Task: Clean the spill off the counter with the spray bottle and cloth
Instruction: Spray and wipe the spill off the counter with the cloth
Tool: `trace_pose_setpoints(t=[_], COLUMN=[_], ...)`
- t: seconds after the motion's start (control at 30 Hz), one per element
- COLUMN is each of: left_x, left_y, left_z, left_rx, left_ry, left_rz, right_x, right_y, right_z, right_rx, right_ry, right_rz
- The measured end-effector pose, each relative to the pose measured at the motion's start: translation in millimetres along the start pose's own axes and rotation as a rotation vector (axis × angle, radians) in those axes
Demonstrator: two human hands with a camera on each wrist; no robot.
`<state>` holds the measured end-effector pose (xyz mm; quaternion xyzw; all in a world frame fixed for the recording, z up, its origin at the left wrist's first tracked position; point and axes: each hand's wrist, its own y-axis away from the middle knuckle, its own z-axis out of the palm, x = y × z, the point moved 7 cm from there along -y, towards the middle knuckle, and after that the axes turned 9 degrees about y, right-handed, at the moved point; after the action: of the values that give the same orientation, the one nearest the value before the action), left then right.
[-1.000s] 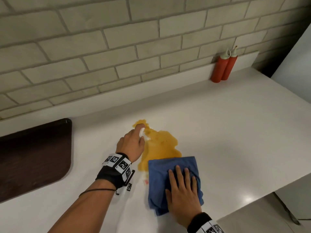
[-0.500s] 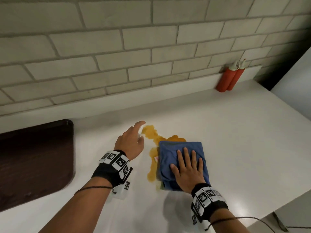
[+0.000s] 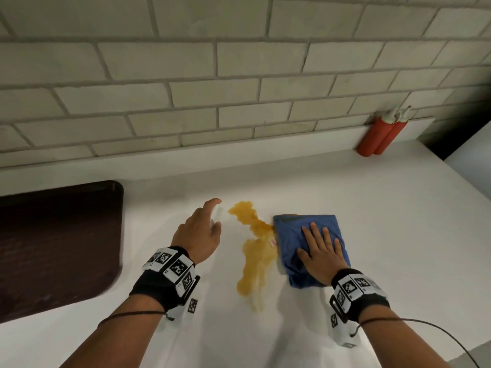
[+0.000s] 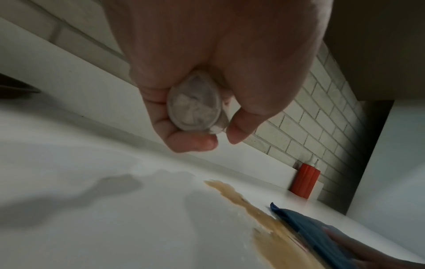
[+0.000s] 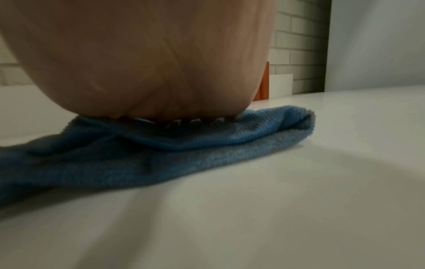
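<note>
Both hands busy — my left hand grips what looks like the spray bottle, my right hand presses flat on the blue cloth beside the spill

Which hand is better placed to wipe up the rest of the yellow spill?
Right. The right hand lies flat on the blue cloth, whose edge touches the spill. The left hand grips the spray bottle.

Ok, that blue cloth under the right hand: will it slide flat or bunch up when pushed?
The blue cloth will likely bunch: it is soft and already creased under the right hand. It probably glides easily on the smooth white counter. The edge touching the orange spill may drag wetter.
</note>
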<state>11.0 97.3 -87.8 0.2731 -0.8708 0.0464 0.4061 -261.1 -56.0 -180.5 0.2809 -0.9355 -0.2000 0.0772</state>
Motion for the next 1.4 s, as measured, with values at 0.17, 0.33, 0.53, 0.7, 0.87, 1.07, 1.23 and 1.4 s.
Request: trace_pose_setpoints(t=[0.17,0.33,0.53,0.7,0.87,1.07,1.23,1.4], left_x=[7.6,16.7,19.3,17.0,12.4,6.5,-1.1,-1.5], left_y=[-9.6,-17.8,-16.4,-3.1,8.4,14.1,13.7,17.0], left_z=[4.4,12.1,19.8,15.3,12.1,-5.8,-20.8,-25.0], left_rx=[0.045,0.075,0.097,0.13,0.193,0.311,0.323,0.322], left_ry=[0.028,0.015,0.002,-0.02,-0.026,-0.064,-0.12,-0.111], left_rz=[-0.057,-0.131,-0.177,-0.18,-0.169,-0.146,-0.145,-0.105], right_x=[-1.2,-35.1,-91.9,-85.9,-80.2,-144.1,-148.3,-109.2], right_y=[-43.0,-88.9,-100.5,-76.2,-99.5,-83.8,-36.4,-72.1], right_z=[-18.8,-45.2,-54.5,-36.9,-49.4,-38.9,-17.2,-30.3], right_rx=[0.012,0.013,0.028,0.051,0.041,0.053,0.104,0.114], right_ry=[0.053,0.064,0.134,0.238,0.158,0.159,0.224,0.177], right_rz=[0.008,-0.074,-0.285,-0.511,-0.404,-0.462,-0.608,-0.469])
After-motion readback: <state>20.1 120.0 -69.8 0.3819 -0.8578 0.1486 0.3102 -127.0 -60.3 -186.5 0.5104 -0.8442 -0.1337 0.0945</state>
